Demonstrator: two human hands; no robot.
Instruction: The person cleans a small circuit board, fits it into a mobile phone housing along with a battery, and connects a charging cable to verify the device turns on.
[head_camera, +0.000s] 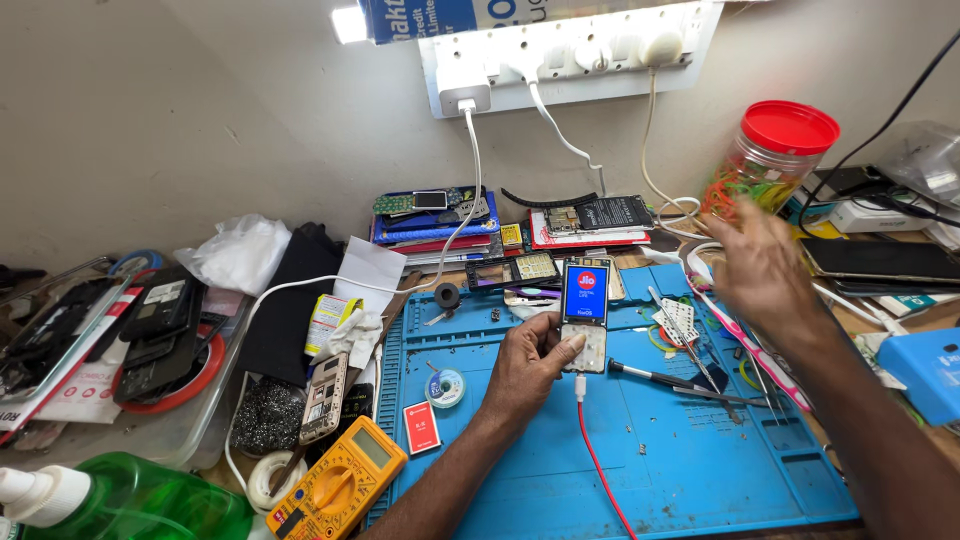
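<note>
The left hand (528, 368) clamps the small keypad phone (584, 314) upright above the blue mat (700, 460), keeping its lit screen readable and the red cable (600, 470) hanging free beneath, while the right hand (762, 268) hovers open, fingers apart, near the red-lidded jar (775, 160).

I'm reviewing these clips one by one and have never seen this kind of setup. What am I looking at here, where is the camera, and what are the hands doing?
There is no machine here: a person works with two bare hands, and the one camera sits on their head, looking down at a cluttered repair bench.

The left hand holds a small keypad phone upright on a blue work mat; its screen is lit, and a red cable is plugged into its bottom. The right hand is raised, empty and blurred, near a jar with a red lid full of coloured rubber bands.

Around them lie a yellow multimeter, a screwdriver, tweezers, a green spray bottle, and trays of phone parts. A power strip hangs on the wall.
</note>
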